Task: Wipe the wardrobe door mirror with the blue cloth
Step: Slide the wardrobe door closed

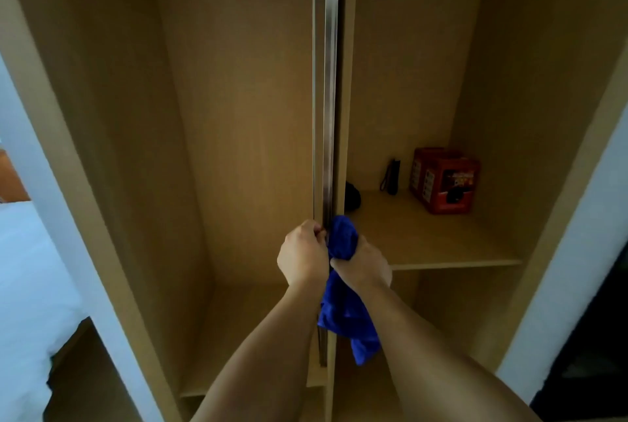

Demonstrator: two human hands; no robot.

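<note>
1. Lying at the far left is a white bed.
2. The left hand curls its fingers round the metal edge of the wardrobe door, seen edge-on.
3. The right hand grips the blue cloth just beside that edge, its tail hanging down between the forearms.
4. A red box and a black flashlight stand on the shelf.

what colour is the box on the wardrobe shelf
Red, with dark printed panels; the box shows in the head view.
</note>
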